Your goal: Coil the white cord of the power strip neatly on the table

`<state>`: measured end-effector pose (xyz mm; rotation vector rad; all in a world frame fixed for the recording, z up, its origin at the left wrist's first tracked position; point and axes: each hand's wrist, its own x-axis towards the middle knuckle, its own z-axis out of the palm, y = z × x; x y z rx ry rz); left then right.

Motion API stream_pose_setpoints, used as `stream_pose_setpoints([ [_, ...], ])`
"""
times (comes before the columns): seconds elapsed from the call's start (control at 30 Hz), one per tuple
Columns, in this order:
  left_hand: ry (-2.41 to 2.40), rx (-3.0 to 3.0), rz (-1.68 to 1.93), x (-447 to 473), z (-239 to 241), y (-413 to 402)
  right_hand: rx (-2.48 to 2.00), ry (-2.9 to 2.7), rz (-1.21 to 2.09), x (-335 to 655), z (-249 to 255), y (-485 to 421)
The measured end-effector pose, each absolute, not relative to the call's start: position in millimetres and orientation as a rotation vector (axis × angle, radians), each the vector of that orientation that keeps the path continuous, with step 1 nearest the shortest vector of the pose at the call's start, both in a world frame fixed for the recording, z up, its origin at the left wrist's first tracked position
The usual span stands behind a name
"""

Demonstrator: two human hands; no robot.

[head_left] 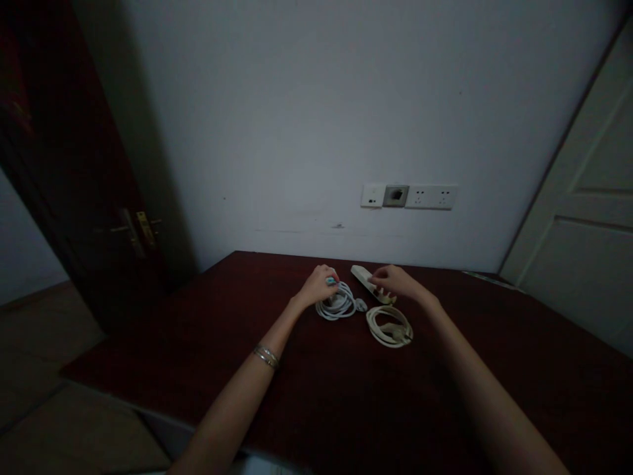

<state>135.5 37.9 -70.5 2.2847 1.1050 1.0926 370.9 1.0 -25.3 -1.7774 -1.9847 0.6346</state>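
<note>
My left hand (pixel 320 285) is closed at the upper left edge of a coiled white cable (pixel 341 309). Small teal and pink-red patches show at its fingertips; what it grips is too small and dark to tell. The white cable's plug (pixel 361 305) lies at the coil's right side. My right hand (pixel 397 282) has its fingers curled on a long white power strip (pixel 363 274), which lies slanted on the dark red table (pixel 297 382). Below it, an off-white cable (pixel 378 335) lies coiled, with its plug (pixel 395 331) inside the loop.
Behind the table rises a pale wall with a row of sockets (pixel 431 196) and a grey wall plate (pixel 396 196). A dark door with a brass-coloured handle (pixel 146 229) stands at the left. A white panelled door (pixel 593 251) is at the right.
</note>
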Motion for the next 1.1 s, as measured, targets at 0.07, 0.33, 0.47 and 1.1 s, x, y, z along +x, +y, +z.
stream_pose_setpoints([
  [0.07, 1.111, 2.4, 1.076, 135, -73, 34, -1.703, -2.095, 0.632, 354, -27, -3],
  [0.33, 1.225, 2.259, 0.933, 128, -92, 46, -1.674, -2.234, 0.635, 339, -52, -3],
  [0.47, 1.187, 2.147, 0.97, 128, -103, 52, -1.679, -2.272, 0.704, 345, -61, 1],
  [1.1, 1.047, 1.929, 1.009, 128, -112, 57, -1.555, -2.109, 1.026, 362, -83, 20],
])
